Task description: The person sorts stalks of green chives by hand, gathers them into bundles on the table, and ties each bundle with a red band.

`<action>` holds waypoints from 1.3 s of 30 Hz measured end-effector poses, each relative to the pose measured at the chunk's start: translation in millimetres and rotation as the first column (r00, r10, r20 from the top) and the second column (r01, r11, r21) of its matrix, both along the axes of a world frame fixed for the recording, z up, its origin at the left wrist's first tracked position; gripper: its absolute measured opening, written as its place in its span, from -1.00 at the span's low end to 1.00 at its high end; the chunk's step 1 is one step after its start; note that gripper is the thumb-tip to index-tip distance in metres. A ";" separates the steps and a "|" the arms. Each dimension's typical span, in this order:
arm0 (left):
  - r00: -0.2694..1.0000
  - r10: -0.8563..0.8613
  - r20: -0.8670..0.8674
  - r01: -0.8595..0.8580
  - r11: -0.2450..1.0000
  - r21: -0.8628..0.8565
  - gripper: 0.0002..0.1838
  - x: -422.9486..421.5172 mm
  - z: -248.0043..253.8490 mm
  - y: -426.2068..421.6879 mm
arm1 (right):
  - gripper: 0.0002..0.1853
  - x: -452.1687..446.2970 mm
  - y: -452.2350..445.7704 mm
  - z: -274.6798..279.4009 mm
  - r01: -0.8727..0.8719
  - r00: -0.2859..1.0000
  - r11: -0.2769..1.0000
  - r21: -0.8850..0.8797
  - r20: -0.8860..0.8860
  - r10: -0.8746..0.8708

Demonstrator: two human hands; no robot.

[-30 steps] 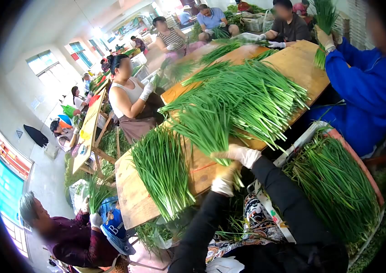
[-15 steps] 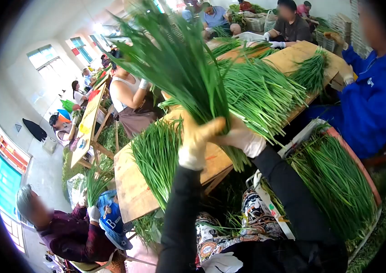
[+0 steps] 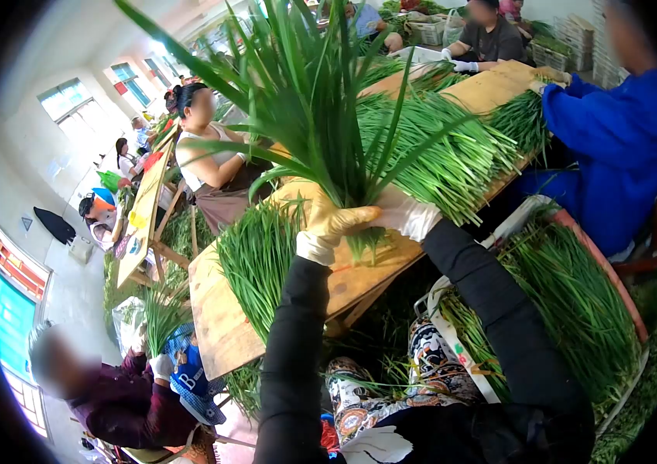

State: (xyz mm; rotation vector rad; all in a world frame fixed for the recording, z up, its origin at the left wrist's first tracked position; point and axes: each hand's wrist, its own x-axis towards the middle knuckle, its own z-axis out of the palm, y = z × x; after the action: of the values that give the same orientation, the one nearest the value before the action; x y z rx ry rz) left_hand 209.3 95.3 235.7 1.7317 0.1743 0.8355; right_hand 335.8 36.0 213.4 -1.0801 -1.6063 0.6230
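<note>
A bunch of long green leafy stalks stands upright between my gloved hands, its leaves fanning out at the top. My left hand is wrapped round the lower part of the bunch from the left. From the right, my right hand grips the same bunch; part of its fingers is hidden behind the stalks. Beneath and beyond my hands is the wooden table. A smaller pile of stalks lies on it at the left, and a large pile with pale ends lies behind the bunch.
A crate full of stalks stands at my right. Beyond it sits a person in blue. At lower left, a person in dark red holds a small bunch. Another person in a white top is across the table.
The bunch has risen from the table to upright in front of me, and its leaves have spread. The person in blue has put a bunch down on the table.
</note>
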 end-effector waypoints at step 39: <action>0.809 0.472 0.349 -0.550 0.401 0.732 -0.51 4.8 -53.7 -10.0 | 0.03 -22.9 -12.7 -129.1 0.224 0.847 0.967 -0.125 -0.466 -0.256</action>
State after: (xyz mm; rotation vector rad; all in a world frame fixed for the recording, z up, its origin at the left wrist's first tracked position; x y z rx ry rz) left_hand 214.1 85.3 182.1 2.5710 0.3123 1.6491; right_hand 312.9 23.3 84.3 -1.0527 -1.0069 0.7114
